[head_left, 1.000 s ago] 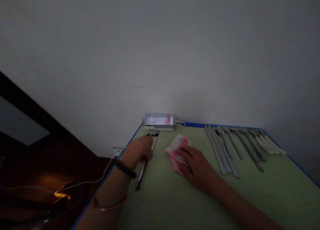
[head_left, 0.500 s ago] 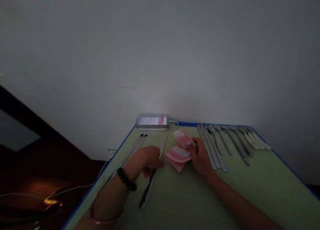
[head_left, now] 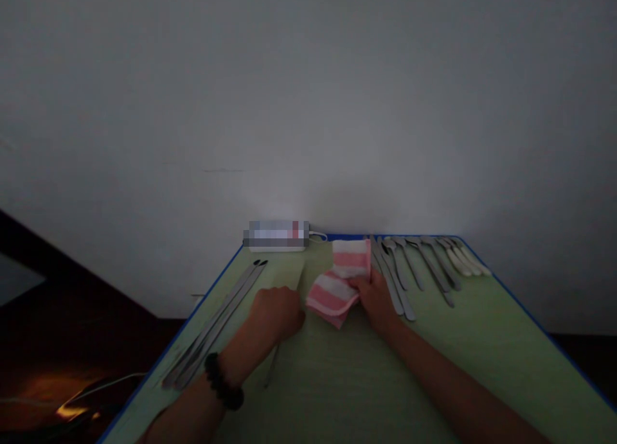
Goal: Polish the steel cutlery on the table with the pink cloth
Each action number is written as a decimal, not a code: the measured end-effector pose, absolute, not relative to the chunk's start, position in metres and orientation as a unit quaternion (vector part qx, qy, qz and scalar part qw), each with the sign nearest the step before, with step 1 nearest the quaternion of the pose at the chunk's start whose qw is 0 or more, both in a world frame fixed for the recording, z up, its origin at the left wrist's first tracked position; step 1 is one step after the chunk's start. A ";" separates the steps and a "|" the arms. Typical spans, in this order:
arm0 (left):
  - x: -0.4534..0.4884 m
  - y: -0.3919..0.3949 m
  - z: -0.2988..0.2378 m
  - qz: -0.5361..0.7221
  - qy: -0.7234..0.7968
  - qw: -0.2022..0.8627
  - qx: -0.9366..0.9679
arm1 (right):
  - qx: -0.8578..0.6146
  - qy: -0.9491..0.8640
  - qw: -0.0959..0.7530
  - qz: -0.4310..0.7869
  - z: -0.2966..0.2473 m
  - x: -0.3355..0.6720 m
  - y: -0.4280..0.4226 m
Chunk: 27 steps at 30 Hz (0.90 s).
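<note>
My left hand (head_left: 278, 312) is closed around a table knife (head_left: 270, 370), over the middle left of the table. The blade points toward the wall and the handle end sticks out below the fist; the part between is hidden. In my right hand (head_left: 378, 299) is a pink-and-white striped cloth (head_left: 332, 293), pinched at its right side and hanging in loose folds. A narrow gap separates the cloth from the left fist. Just beyond the right hand lie several metal knives (head_left: 402, 302), partly covered by the hand and cloth.
Metal spoons and forks (head_left: 429, 267) lie in a row at the back right, then several white-handled pieces (head_left: 465, 261). Long thin metal utensils (head_left: 224, 312) lie along the left edge. A white device (head_left: 277, 238) with a cable stands against the wall (head_left: 308, 110). The green table (head_left: 347, 392) has blue edging.
The view has shifted slightly right. The knife in my left hand has turned, now showing thinner. The cloth in my right hand has opened out, its upper part more upright.
</note>
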<state>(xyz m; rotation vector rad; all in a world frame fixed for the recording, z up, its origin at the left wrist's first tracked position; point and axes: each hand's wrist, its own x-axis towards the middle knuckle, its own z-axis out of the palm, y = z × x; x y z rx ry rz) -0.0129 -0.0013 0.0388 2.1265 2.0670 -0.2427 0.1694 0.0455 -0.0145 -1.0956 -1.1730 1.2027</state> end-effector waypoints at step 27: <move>-0.001 -0.002 0.006 0.341 0.547 0.481 0.594 | -0.293 -0.227 0.642 0.671 -0.021 0.156 0.062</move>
